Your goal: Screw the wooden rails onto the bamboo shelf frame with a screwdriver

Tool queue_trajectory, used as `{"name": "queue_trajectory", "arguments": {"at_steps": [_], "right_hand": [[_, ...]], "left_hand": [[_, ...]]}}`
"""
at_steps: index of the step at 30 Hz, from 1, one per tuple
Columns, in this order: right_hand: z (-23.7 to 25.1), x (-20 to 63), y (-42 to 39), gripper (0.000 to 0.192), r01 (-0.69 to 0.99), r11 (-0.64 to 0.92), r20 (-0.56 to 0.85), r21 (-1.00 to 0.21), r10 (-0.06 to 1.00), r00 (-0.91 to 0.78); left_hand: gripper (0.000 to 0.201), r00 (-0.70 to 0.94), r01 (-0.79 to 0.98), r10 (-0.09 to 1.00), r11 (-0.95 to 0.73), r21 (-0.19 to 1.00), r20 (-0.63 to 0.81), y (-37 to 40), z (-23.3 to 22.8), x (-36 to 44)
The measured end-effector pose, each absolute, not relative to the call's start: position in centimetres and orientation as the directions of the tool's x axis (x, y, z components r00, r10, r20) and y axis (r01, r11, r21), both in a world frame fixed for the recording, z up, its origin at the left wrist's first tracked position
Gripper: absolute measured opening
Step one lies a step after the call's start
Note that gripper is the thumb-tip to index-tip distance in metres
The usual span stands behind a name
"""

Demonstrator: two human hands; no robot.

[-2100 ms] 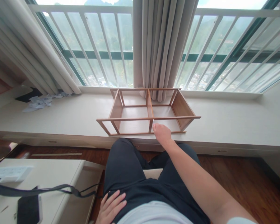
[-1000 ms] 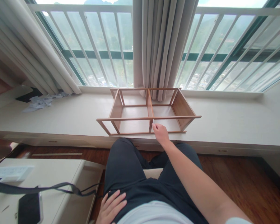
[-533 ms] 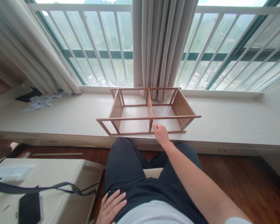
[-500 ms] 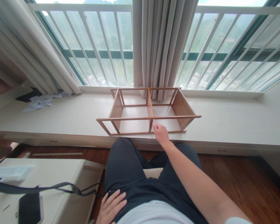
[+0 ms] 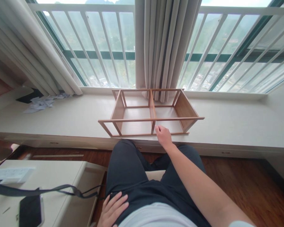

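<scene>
A brown wooden rack (image 5: 134, 120) with upright panels and thin rails lies on its side on the white window ledge in front of me. My right hand (image 5: 163, 135) is closed at the rack's near side, just right of its middle post. A thin pale sliver shows above its fingertips against the wood, too small to name. Whether the fingers touch the rail, I cannot tell. My left hand (image 5: 115, 208) rests on my left thigh with its fingers stretched out and nothing in it.
White paper scraps (image 5: 40, 103) lie on the ledge (image 5: 232, 119) at the left. A grey curtain (image 5: 165, 47) hangs behind the rack. At lower left, a white cabinet (image 5: 61, 171) bears a phone (image 5: 30, 211), a power strip (image 5: 14, 174) and a black strap (image 5: 38, 192).
</scene>
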State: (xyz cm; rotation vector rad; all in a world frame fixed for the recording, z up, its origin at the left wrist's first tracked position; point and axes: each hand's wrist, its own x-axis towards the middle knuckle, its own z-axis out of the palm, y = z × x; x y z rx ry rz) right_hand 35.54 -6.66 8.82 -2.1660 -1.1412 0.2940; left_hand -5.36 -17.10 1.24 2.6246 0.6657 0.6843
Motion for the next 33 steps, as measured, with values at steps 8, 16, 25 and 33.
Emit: {"name": "queue_trajectory", "arguments": {"at_steps": [8, 16, 25, 33], "right_hand": [[9.1, 35.6, -6.7, 0.044, 0.658, -0.394, 0.126, -0.642, 0.792, 0.597], [9.5, 35.6, -6.4, 0.038, 0.685, -0.442, 0.123, -0.580, 0.783, 0.609], [10.8, 35.4, -6.1, 0.036, 0.795, -0.516, 0.075, -0.319, 0.822, 0.564], [12.3, 35.8, -5.9, 0.032, 0.830, -0.496, -0.011, -0.255, 0.860, 0.510]], "left_hand": [[0.056, 0.774, 0.350, 0.505, -0.844, 0.405, 0.383, -17.0, 1.1, -5.4], [0.055, 0.772, 0.342, 0.513, -0.833, 0.435, 0.375, -17.0, 1.0, -5.5], [0.055, 0.761, 0.345, 0.530, -0.819, 0.459, 0.373, -17.2, 1.0, -5.4], [0.053, 0.759, 0.318, 0.513, -0.829, 0.459, 0.401, -17.0, 1.3, -5.2]]}}
